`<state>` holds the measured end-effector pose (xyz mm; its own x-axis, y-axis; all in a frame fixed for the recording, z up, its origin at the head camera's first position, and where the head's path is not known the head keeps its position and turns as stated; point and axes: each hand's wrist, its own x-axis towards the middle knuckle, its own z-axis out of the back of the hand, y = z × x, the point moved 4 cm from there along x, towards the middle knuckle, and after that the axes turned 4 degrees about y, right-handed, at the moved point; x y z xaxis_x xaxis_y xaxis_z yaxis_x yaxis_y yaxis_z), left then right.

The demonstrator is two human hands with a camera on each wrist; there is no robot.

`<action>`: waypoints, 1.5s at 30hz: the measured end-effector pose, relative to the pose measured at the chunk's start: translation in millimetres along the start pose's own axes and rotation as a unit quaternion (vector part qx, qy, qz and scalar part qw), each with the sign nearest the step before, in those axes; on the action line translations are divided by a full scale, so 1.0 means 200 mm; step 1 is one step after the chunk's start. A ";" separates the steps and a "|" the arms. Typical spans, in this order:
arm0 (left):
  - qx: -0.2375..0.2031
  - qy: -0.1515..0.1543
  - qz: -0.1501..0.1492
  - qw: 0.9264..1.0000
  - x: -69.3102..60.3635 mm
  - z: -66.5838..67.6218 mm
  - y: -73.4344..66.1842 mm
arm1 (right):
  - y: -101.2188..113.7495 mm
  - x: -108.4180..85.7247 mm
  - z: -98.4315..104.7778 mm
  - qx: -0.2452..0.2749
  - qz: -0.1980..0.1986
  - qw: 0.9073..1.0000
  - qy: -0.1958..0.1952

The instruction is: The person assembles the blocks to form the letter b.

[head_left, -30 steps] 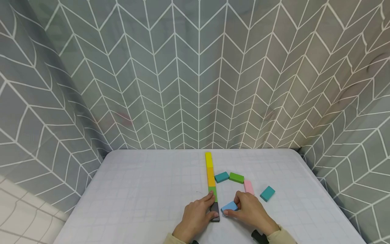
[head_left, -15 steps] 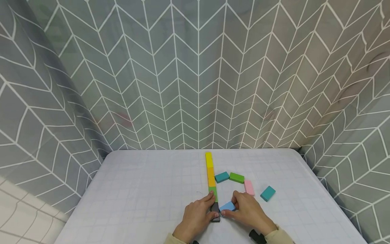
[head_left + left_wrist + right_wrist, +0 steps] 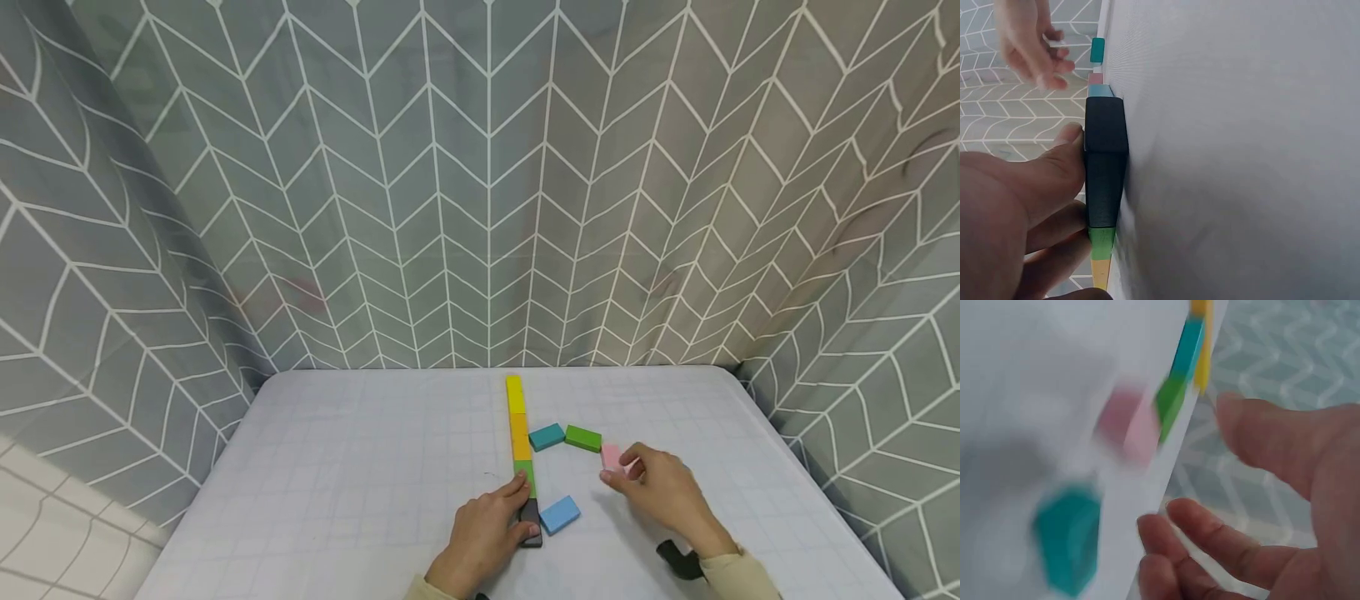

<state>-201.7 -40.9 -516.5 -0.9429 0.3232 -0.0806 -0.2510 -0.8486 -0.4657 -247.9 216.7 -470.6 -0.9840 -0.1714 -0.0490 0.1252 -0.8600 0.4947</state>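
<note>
My left hand (image 3: 483, 529) rests on the lower end of a straight row of blocks. Its thumb lies on the black block (image 3: 1107, 181), and its fingertips touch the row near the green block (image 3: 525, 468). Just right of the black block, a light blue block (image 3: 561, 514) lies at a slant. In the air by the pink block (image 3: 611, 457) is my right hand (image 3: 667, 492), with nothing between its parted thumb and fingers (image 3: 1210, 534). A loose teal block (image 3: 1069, 540) shows in the right wrist view; the right hand covers it in the head view.
Yellow (image 3: 514, 393) and orange (image 3: 520, 436) blocks form the far part of the row. From it, a second teal block (image 3: 547, 437) and another green block (image 3: 583, 437) curve toward the pink one. A patterned curtain (image 3: 487, 208) hangs behind the white table (image 3: 337, 483).
The light blue block was slid left against the black block and let go. My right hand then moved right and away, toward the pink block. The left hand stayed in place.
</note>
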 end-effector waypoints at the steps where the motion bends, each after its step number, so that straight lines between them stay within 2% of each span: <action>1: 0.001 -0.001 -0.001 1.000 0.00 0.00 0.00 | -0.05 0.01 0.04 -0.014 -0.006 1.000 -0.007; 6: 0.009 -0.001 -0.002 1.000 0.00 0.01 0.01 | -0.31 0.00 0.17 -0.055 -0.024 0.998 -0.002; 9: 0.008 0.001 0.000 1.000 0.00 0.01 0.01 | -0.40 0.00 0.18 -0.059 -0.027 0.998 0.008; 11: 0.006 0.004 0.001 1.000 0.00 0.01 0.01 | -0.43 -0.01 0.17 -0.054 -0.032 0.998 0.015; 19: 0.001 0.007 -0.003 1.000 0.00 0.00 0.00 | -0.42 -0.02 0.13 -0.045 -0.034 0.998 0.022; 29: 0.008 -0.005 -0.013 1.000 0.00 0.01 0.01 | -0.35 -0.03 0.09 -0.026 -0.043 0.999 0.014; 37: -0.001 -0.004 -0.007 1.000 0.00 0.01 0.01 | -0.28 -0.05 0.05 -0.048 -0.053 0.997 -0.006; 45: 0.001 -0.005 -0.016 1.000 -0.01 0.00 0.01 | -0.27 -0.06 0.03 -0.067 -0.071 0.995 -0.020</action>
<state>-200.9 -42.3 -517.0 -0.9362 0.3468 -0.0564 -0.2824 -0.8383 -0.4665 -243.5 269.0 -491.2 -0.9969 -0.0270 -0.0745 -0.0020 -0.9312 0.3645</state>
